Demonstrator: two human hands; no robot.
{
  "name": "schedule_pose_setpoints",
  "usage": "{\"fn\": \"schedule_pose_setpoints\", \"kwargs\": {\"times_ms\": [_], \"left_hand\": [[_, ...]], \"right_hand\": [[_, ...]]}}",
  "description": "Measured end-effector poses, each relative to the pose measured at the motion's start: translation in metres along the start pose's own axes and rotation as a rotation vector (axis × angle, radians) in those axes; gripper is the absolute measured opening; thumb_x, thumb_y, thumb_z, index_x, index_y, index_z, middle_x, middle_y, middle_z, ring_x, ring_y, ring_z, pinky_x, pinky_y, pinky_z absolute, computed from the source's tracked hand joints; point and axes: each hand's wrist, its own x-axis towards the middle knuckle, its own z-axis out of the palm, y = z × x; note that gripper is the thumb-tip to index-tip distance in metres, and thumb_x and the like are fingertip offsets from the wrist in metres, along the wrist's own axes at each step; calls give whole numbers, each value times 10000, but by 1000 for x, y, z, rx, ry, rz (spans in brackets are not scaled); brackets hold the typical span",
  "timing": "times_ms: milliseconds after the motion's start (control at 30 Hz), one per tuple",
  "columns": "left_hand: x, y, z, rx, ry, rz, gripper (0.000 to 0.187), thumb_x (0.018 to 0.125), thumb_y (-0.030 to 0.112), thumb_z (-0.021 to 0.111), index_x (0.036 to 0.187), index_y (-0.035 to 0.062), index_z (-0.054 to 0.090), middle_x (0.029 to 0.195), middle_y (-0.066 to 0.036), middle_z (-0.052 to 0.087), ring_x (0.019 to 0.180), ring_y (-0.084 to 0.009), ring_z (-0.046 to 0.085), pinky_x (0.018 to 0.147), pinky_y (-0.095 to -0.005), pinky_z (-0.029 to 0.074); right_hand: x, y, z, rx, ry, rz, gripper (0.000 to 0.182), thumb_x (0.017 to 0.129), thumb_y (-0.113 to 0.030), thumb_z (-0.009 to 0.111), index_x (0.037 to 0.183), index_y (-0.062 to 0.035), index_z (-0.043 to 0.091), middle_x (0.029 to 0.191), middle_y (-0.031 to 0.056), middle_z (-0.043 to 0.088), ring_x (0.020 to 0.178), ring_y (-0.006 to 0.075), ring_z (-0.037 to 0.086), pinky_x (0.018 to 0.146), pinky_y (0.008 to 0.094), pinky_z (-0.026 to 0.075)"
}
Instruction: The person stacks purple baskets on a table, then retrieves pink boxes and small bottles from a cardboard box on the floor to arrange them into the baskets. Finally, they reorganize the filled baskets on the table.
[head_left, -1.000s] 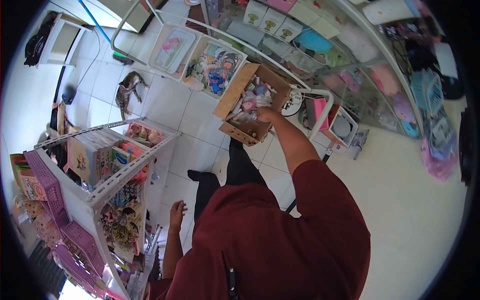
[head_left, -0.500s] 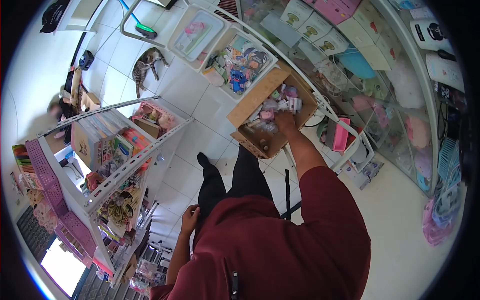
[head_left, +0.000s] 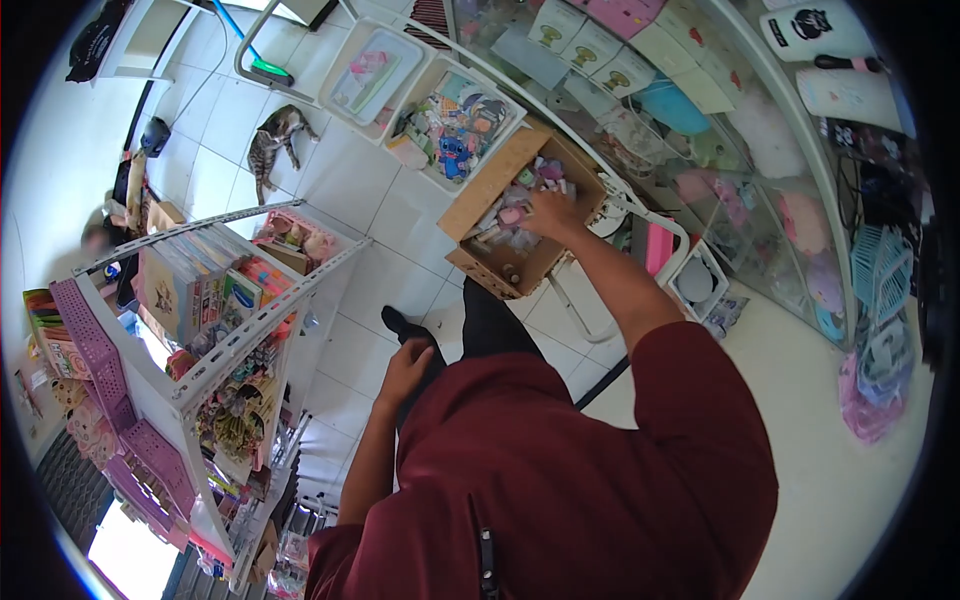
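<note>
My right hand [head_left: 552, 213] reaches into an open cardboard box [head_left: 484, 192], its fingers apart over a heap of small pink, white and clear-wrapped packages [head_left: 512, 215]. The fingertips lie among these packages and are partly hidden. A pinkish package sits right beside the thumb. Round jar-like items [head_left: 511, 272] show in the box's near corner. My left hand [head_left: 406, 368] hangs by my left thigh, over the dark trousers, with loosely stretched fingers and nothing in it.
Beyond the box stand a white bin of colourful packets [head_left: 455, 125] and a white tray [head_left: 375, 68]. A glass display case [head_left: 690, 150] runs along the right. Shelves of books [head_left: 190, 270] stand left. A cat [head_left: 277, 150] lies on the tiles near a green broom [head_left: 270, 72].
My right hand has shifted up and left over the packages in the box. My left hand has moved forward along the thigh. The whole view has shifted slightly.
</note>
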Motion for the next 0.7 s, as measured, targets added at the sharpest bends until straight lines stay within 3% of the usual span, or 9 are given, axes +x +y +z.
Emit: {"fn": "schedule_pose_setpoints", "kwargs": {"times_ms": [133,233,300,367,467,533,600,667,700], "left_hand": [[42,50,19,-35,107,278,631,902,272,799,1392,-27,537,1250,-166,686,1137,-299,675,994,-388,518],[41,99,23,-194,194,402,690,863,245,835,1417,-16,517,1258,-131,680,1104,-270,672,977,-377,520],[49,80,16,-346,73,339,651,864,229,831,1392,-9,535,1226,-107,681,1077,-234,663,959,-355,517],[37,64,-1,-423,-22,225,436,873,166,810,1227,16,602,1062,-35,667,958,-134,622,867,-292,502],[11,33,-23,-298,91,150,307,879,118,781,1113,75,587,971,0,640,876,-100,605,766,-263,492],[-12,20,-34,-308,162,109,285,879,110,777,1088,82,585,948,-1,636,847,-98,597,742,-264,486],[-26,13,-39,-317,236,72,265,878,103,772,1063,89,583,924,-2,631,818,-95,589,717,-264,480],[-41,5,-39,-479,286,23,264,875,100,773,1062,86,586,924,-17,637,822,-105,598,723,-274,490],[-47,2,-39,-492,299,-1,268,873,93,772,1063,82,584,927,-24,643,826,-111,605,731,-273,494]], "right_hand": [[-32,-84,-34,461,-96,-135,498,695,-368,835,997,6,704,888,213,727,853,346,728,773,442,567],[-74,-153,-39,654,-184,-241,489,738,-356,843,1026,13,703,941,191,751,887,279,746,771,389,577],[-76,-170,-33,699,-214,-295,461,765,-334,836,1036,14,703,961,179,759,903,263,749,773,379,579],[-69,-172,-34,1182,-677,-336,394,817,-288,803,1052,11,702,963,151,767,858,232,752,734,347,584],[-7,-111,-9,864,-921,-150,340,835,-285,792,1006,-2,711,907,122,760,739,206,731,673,312,574],[29,-64,37,277,-961,-89,328,838,-314,783,963,-16,723,867,117,753,641,183,704,615,288,560],[29,-28,93,268,-789,62,347,857,-328,745,972,0,736,913,155,758,739,228,726,687,345,579],[7,-13,130,349,-575,-37,381,881,-306,694,1090,9,733,1074,204,754,953,300,736,850,417,575],[-1,-16,140,347,-584,-52,381,881,-306,694,1090,9,733,1074,204,754,953,300,736,850,417,575]]}}
